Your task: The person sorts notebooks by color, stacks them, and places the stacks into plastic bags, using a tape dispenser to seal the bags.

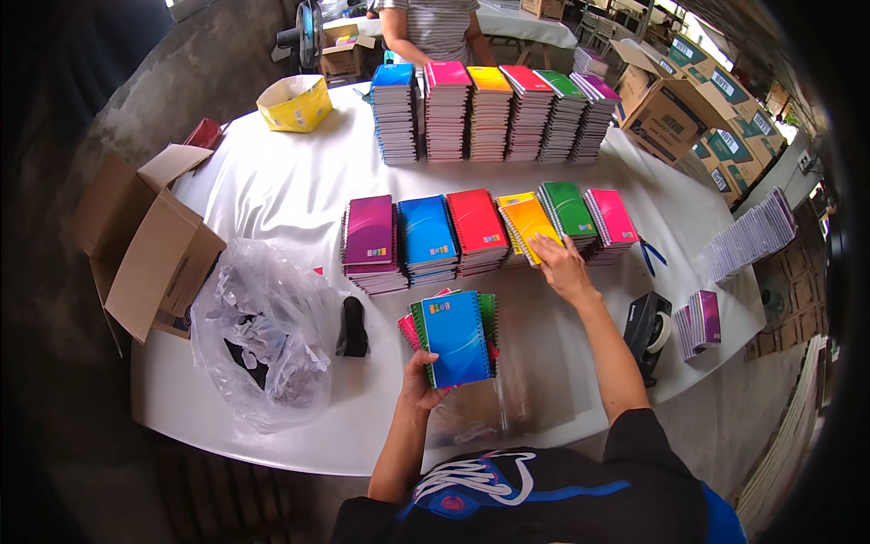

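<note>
My left hand (420, 383) is closed on the edge of a fanned bundle of spiral notebooks, with a blue notebook (458, 340) on top and green and pink ones showing beneath. Ahead, my right hand (559, 266) has its fingers over the lower edge of a yellow notebook (527, 224), which sits skewed on its pile. My thumb there is hidden. In the same row stand piles of purple (369, 231), blue (426, 229), red (476, 220), green (568, 210) and pink (612, 215) notebooks.
Taller notebook stacks (449, 118) line the far side, before a person in a striped shirt (435, 27). Left are an open carton (159, 272), a plastic bag (267, 335) and a yellow container (295, 104). Right are a tape dispenser (645, 335), blue-handled pliers (651, 257) and more notebooks (698, 324).
</note>
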Motion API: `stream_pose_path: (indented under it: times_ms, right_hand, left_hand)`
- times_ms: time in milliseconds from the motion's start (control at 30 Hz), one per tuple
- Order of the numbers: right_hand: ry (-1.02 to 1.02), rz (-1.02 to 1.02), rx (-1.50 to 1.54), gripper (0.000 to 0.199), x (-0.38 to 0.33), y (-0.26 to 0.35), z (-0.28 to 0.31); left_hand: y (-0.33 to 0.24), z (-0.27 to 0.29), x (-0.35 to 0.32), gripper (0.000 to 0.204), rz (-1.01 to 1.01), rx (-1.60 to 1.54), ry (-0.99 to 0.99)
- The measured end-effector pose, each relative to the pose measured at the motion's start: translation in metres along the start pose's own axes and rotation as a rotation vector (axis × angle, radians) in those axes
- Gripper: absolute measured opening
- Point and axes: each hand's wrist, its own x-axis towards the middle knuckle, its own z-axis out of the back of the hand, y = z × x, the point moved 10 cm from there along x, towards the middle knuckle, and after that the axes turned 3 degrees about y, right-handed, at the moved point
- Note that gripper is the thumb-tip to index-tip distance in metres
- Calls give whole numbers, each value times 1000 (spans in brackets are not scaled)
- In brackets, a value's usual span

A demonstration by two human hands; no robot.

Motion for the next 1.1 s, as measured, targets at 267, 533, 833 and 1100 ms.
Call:
stream_pose_path:
  times_ms: [267, 533, 833, 1100]
  right_hand:
    - [-578, -82, 961, 40, -12, 9, 110]
    - [-87, 529, 307, 44, -56, 170, 101]
    - [159, -249, -52, 93, -2, -72, 69]
    - [-160, -185, 132, 35, -15, -125, 25]
  left_hand:
    - [12, -24, 25, 68, 20, 50, -14]
    - [16, -42, 46, 102, -147, -127, 238]
    - [30, -49, 38, 68, -12, 75, 133]
    - [30, -44, 54, 75, -33, 69, 90]
